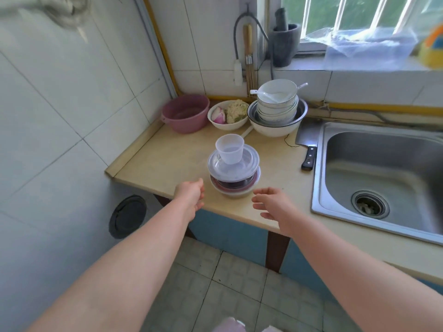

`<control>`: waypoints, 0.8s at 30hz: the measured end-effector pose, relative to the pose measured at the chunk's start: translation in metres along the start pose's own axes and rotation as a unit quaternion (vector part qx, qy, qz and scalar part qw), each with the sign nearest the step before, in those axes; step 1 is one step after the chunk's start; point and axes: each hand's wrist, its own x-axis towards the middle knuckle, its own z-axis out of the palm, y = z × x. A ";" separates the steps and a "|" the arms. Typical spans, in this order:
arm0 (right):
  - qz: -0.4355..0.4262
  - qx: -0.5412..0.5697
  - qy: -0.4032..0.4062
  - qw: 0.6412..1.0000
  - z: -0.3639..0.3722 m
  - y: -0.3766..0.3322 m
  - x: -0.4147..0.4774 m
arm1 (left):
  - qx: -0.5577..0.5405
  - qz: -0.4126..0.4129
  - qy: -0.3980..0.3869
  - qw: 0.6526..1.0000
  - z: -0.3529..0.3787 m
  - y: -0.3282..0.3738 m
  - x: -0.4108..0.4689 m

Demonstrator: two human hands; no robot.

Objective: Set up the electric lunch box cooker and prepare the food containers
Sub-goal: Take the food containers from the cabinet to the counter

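With our left hand (191,195) and right hand (271,202) open and empty beside the stack of containers (234,174) at the near tabletop (167,154) edge, we should grip its base, as the cup (229,148) could tip.

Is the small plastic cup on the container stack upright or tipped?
Upright: the cup stands mouth-up on the top lid, its open rim facing the camera.

Stacked lidded containers (233,173) stand upright near the counter's front, white cup (229,149) atop.
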 end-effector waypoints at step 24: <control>0.082 0.051 0.148 0.984 0.032 -0.014 0.039 | -0.027 -0.043 -0.120 0.991 0.020 0.037 0.056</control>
